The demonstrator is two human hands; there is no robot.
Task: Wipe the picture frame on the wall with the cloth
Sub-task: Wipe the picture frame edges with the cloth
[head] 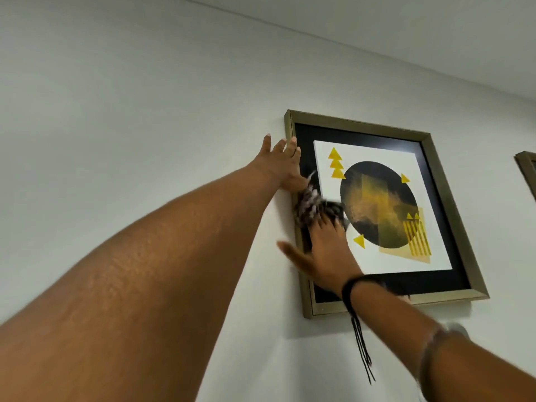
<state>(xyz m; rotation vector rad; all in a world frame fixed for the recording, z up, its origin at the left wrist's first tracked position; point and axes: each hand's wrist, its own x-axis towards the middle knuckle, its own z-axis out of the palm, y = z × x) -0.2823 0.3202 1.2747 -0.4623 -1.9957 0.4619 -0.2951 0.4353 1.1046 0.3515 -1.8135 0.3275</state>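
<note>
Nearest the camera, two bare forearms reach up toward the wall (145, 97). The right one carries a black cord bracelet (352, 288) at the wrist, its loose ends dangling below, and a clear bangle (426, 352) farther down the arm.

The right hand (324, 250) lies flat and open, palm toward the picture, thumb spread out to the left over the frame's left rail. Its fingers press the cloth (314, 208) against the glass rather than closing round it. The cloth is a bunched black-and-white patterned rag, blurred, sitting on the dark mat at the left side of the picture, just above the fingertips and just below the other hand.

The left hand (282, 166) is higher up, also open, fingers spread and pointing upward. Its palm rests on the frame's upper left rail, with the outer fingers on the wall beside it. It holds nothing.

The frame (452, 221) hangs on the wall, a dull gold moulding around a black mat and a white print with a dark circle and yellow triangles and stripes. It appears tilted in this upward view.

At the far right edge, part of a second frame (528, 169) of the same colour shows. Above, the wall meets the ceiling (406, 24).
</note>
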